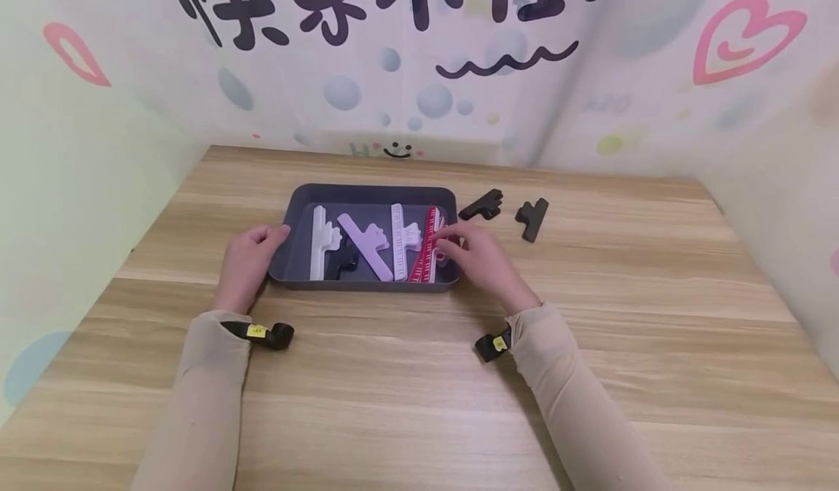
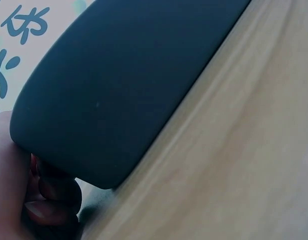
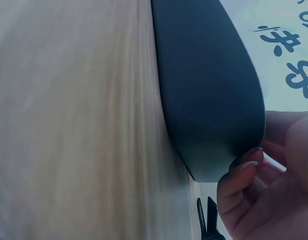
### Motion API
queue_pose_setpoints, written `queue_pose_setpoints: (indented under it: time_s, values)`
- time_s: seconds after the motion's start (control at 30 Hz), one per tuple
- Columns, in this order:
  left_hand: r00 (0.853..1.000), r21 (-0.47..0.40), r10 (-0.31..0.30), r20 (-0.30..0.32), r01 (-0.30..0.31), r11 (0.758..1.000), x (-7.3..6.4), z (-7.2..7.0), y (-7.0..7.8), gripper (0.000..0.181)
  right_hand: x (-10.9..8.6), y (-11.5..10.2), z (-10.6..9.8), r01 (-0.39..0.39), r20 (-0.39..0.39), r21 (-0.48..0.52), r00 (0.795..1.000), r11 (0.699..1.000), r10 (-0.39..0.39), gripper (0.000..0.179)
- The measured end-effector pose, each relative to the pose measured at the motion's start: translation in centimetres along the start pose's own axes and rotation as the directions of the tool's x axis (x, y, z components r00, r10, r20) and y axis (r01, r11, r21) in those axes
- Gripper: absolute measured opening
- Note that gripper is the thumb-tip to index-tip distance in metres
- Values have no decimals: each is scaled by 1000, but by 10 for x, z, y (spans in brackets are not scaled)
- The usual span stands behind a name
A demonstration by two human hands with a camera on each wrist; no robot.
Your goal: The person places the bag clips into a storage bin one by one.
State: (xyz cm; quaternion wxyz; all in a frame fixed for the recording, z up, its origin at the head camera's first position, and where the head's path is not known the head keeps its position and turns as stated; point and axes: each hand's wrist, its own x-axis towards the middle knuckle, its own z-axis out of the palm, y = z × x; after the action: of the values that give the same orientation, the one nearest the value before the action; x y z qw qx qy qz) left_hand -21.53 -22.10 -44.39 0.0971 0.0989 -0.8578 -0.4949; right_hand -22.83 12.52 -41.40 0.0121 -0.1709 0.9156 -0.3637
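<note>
A dark grey tray (image 1: 367, 285) on the wooden table holds long-jawed bag clips. Inside it, from left to right, lie a white clip (image 1: 317, 247), a black clip (image 1: 345, 259), a purple clip (image 1: 365, 247), a pale clip with ruler marks (image 1: 398, 243) and overlapping red clips (image 1: 428, 258). My left hand (image 1: 247, 261) grips the tray's left end, thumb at the rim and fingers curled outside the wall. Over the right rim reaches my right hand (image 1: 481, 261), pinching an upper red clip between thumb and forefinger. Its other fingers curl against the outer wall in the right wrist view.
Two black clips lie on the table just right of the tray: one near its corner (image 1: 482, 205), the other farther right (image 1: 533, 219). A printed white backdrop (image 1: 406, 105) stands behind the table (image 1: 367, 396). Dark cameras are strapped at both wrists.
</note>
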Motion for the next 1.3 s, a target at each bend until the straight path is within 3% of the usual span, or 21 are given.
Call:
queue_pose_setpoints:
  time_s: [0.73,1.3]
  values:
    - [999,-7,-25,20,25,1000,0,0,2,56,0,1,0,44,6,-10,999,999,-44,22]
    - [999,-23,-30,17,30,999,0,1,2,57,-1,-1,1,93,42,-77,995,993,-90,30]
